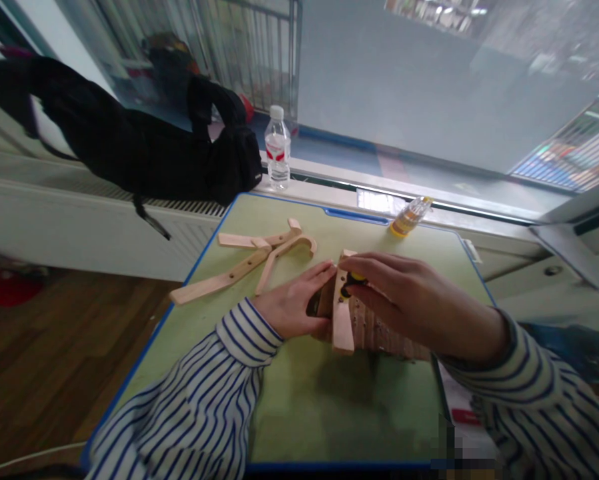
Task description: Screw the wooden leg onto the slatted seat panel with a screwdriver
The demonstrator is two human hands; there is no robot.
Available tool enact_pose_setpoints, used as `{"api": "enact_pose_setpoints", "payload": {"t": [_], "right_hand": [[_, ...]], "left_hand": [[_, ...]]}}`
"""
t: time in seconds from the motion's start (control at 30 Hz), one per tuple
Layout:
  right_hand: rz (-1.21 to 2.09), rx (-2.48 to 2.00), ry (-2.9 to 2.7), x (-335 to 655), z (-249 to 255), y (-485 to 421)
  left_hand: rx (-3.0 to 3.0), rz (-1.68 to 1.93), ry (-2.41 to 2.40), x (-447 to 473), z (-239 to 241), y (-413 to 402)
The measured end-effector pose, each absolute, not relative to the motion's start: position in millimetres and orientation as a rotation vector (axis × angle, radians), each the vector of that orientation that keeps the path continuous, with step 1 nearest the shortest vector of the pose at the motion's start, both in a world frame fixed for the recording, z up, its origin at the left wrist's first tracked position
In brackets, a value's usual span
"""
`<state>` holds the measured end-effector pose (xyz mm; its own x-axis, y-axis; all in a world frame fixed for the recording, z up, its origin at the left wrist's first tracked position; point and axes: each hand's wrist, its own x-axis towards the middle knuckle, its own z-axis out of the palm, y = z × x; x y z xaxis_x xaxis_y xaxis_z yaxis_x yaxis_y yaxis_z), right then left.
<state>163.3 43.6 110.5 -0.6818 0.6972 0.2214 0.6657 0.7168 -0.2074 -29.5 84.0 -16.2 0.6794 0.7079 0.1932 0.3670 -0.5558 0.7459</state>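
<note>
My right hand (397,293) is closed around a short screwdriver (352,283) with a black and yellow handle. The tool meets a pale wooden bar (343,327) that has several dark holes or screws. With thumb and fingers, my left hand (299,300) grips the left side of the wooden piece to which the bar is set. Behind the bar, a brown slatted wooden part (379,333) runs to the right, partly hidden under my right hand. Further left on the table lie several loose pale wooden pieces (249,263), some curved and drilled with holes.
The green table (299,413) has a blue edge. A bottle of yellowish liquid (410,217) lies tilted near its far edge. Beyond, a clear water bottle (278,150) stands on the sill beside a black bag (169,147). A radiator (172,240) is at the left.
</note>
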Motion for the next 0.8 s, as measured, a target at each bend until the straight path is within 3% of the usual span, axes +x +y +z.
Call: {"api": "enact_pose_setpoints", "payload": {"t": [0.4, 0.8], "right_hand": [[0.224, -1.058, -2.639, 168, 112, 43], [-0.024, -1.325, -2.515, 165, 95, 32]], "left_hand": [[2.279, 0.657, 0.903, -18, -9, 75], [2.332, 0.613, 0.981, -17, -7, 71]]}}
